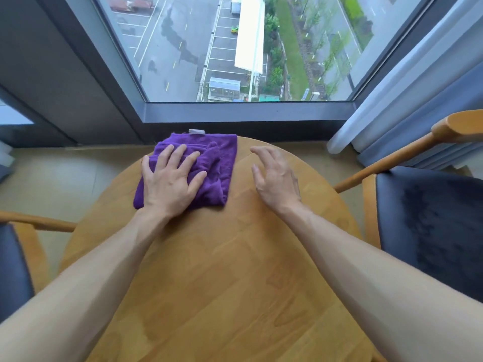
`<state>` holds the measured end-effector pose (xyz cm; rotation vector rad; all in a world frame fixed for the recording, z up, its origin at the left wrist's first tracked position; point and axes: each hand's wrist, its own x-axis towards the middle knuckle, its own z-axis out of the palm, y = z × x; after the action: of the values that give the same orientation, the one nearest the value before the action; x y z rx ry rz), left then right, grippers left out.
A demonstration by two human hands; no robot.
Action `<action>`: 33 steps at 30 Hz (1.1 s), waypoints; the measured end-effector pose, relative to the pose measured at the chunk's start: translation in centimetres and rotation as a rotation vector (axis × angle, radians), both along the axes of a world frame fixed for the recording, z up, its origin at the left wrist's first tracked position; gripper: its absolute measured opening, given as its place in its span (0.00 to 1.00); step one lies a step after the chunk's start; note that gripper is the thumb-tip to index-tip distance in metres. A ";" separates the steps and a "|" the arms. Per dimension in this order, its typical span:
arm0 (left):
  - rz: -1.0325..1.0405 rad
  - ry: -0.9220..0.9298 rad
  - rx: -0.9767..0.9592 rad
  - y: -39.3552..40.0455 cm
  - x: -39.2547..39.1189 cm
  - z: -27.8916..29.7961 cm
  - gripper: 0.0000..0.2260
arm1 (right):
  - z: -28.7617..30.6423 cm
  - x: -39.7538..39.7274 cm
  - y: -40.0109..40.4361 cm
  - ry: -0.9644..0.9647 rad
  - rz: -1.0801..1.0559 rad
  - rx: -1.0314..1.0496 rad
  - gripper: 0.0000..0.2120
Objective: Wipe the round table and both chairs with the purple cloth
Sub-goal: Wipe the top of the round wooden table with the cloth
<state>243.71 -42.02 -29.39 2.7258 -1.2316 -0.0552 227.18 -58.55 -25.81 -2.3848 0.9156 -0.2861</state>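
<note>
The purple cloth (222, 163), folded with a white tag at its far edge, lies on the far left part of the round wooden table (222, 270). My left hand (171, 181) presses flat on the cloth with fingers spread. My right hand (277, 176) hovers just right of the cloth, fingers apart and slightly curled, holding nothing. A wooden chair with a dark blue seat (428, 226) stands at the right. Only the armrest and seat edge of the second chair (15, 257) show at the left.
A large window (235, 48) with a dark frame rises right behind the table. Grey and white curtains (407, 105) hang at the right, close to the right chair's armrest. Beige floor (65, 178) shows to the left of the table.
</note>
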 end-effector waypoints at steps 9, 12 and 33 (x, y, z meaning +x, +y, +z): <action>-0.026 0.104 0.211 -7.3 -4.7 0.0 0.37 | -0.7 -4.3 -1.3 0.017 -0.035 0.015 0.17; -0.098 0.108 0.204 -9.6 -11.6 0.1 0.37 | -0.5 -5.5 -1.7 0.037 -0.099 -0.034 0.19; 0.393 0.139 0.077 11.9 -7.9 1.2 0.33 | -0.8 -11.3 3.2 0.106 -0.135 0.013 0.21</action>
<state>235.83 -30.08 -28.23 2.9178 -0.6564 -0.2457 215.91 -55.31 -26.57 -2.3490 1.1271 -0.2060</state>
